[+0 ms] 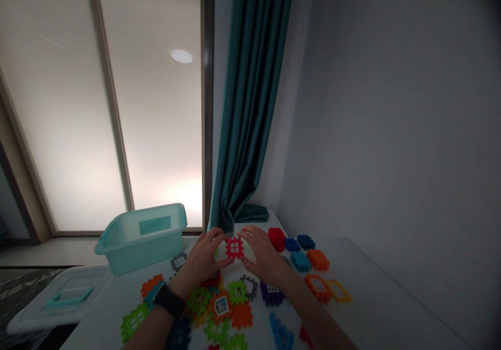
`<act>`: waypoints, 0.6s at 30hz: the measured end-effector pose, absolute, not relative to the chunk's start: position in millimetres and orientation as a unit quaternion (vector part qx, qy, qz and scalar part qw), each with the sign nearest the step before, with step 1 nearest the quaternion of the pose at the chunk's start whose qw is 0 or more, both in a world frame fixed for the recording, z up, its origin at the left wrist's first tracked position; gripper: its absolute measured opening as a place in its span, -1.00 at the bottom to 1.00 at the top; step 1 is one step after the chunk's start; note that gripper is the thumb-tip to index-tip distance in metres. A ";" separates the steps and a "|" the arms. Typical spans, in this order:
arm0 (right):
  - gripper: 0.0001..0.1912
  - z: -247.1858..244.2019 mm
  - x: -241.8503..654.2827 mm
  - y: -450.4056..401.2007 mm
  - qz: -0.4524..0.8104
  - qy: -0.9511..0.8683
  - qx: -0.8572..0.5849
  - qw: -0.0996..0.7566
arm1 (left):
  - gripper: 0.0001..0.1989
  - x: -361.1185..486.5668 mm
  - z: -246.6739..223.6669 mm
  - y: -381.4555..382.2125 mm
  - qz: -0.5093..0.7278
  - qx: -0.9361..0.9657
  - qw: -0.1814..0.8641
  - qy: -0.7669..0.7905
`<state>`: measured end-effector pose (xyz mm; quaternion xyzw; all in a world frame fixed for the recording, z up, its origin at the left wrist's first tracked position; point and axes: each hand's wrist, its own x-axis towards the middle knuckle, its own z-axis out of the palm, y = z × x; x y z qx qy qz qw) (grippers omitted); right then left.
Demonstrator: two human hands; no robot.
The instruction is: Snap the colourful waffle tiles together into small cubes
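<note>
Between my two hands, a red toothed interlocking tile with a window cutout (234, 248) is held upright just above the white table. My left hand (205, 253) grips its left side, thumb below and fingers above. On the opposite side my right hand (260, 251) curls round it the same way. Loose interlocking tiles lie under and around my forearms, among them an orange window tile (221, 306), a lime green tile (237, 291) and a purple tile (271, 293) partly hidden by my right forearm. A dark watch (169, 300) is on my left wrist.
A teal plastic bin (141, 238) stands at the back left, with its pale lid (58, 298) lying nearby. Stacked tiles in red (276, 239), blue (300, 261) and orange (318, 260) sit to the right. A green curtain (250, 105) hangs behind, and a wall borders the right side.
</note>
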<state>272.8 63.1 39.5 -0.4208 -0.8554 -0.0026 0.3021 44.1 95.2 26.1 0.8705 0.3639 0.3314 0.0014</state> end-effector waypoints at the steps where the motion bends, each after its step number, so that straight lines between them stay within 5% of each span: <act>1: -0.42 40.7 274.6 62.8 -0.003 -0.852 -0.429 0.301 | -0.61 44.0 26.4 95.2 0.338 0.869 0.000 0.362; 18: -0.47 33.1 272.0 67.0 -0.006 -0.846 -0.445 0.293 | -0.67 47.3 22.2 95.2 0.302 0.871 -0.014 0.389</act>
